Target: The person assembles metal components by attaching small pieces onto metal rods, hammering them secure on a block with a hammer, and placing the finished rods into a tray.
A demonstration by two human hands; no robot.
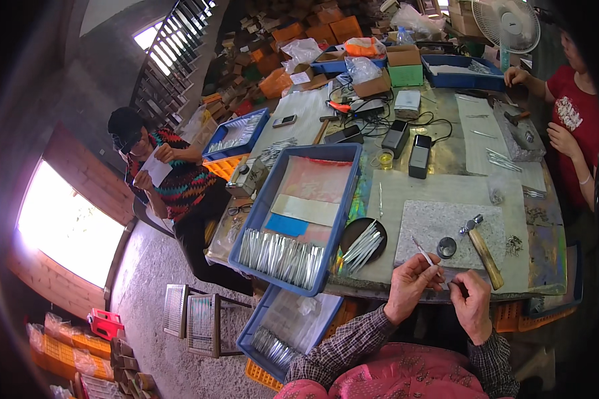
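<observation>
Between the fingertips of my left hand [408,289] is a thin silvery metal stick [420,249], its pointed end toward the far left. My right hand [472,306] is close beside it, thumb and fingers pinched together near the stick's lower end; whatever they hold is too small to make out. Just beyond my hands lies a speckled stone slab [422,223]. On it are a small round grey metal piece [446,248] and a hammer [487,258], whose wooden handle points toward me. Small dark bits [514,245] lie right of the slab.
Left of the slab, a dark round dish [381,233] holds several metal sticks. A large blue tray [351,199] of sticks overhangs the table's left edge. Black power banks [420,156] and cables lie farther back. One person [163,173] sits left holding paper; another [576,106] is at right.
</observation>
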